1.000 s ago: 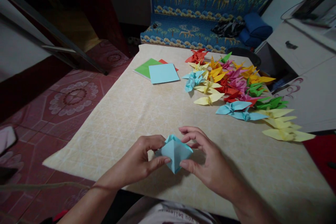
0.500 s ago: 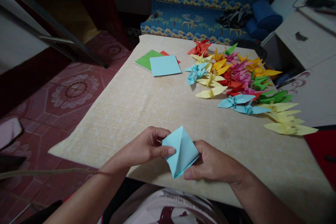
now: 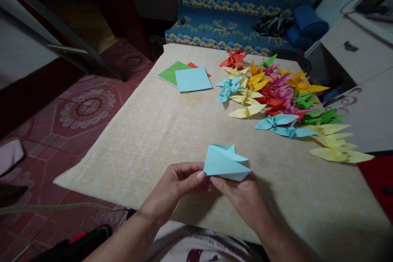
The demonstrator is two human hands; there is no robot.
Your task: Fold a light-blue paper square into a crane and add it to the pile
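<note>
A partly folded sheet of light blue origami paper (image 3: 225, 163) is held up above the near part of the table, its flaps standing apart toward the right. My left hand (image 3: 187, 178) pinches its lower left corner between thumb and fingers. Along the lower edge, my right hand (image 3: 238, 190) grips it with the thumb in front; its other fingers are mostly hidden behind the paper. Beyond lies a flat light blue square (image 3: 193, 80) over a green sheet (image 3: 173, 73) and a red one (image 3: 193, 65).
Folded paper cranes in several colours, such as a yellow crane (image 3: 247, 111) and a blue crane (image 3: 274, 122), cover the right side of the cloth-covered table (image 3: 123, 147). Behind stands a blue patterned sofa (image 3: 221, 24). White drawers (image 3: 353, 61) stand at the right.
The blue paper has been turned from a diamond facing me to a sideways position with its flaps opened apart. Both hands have shifted their grip to its lower edge, closer together.
</note>
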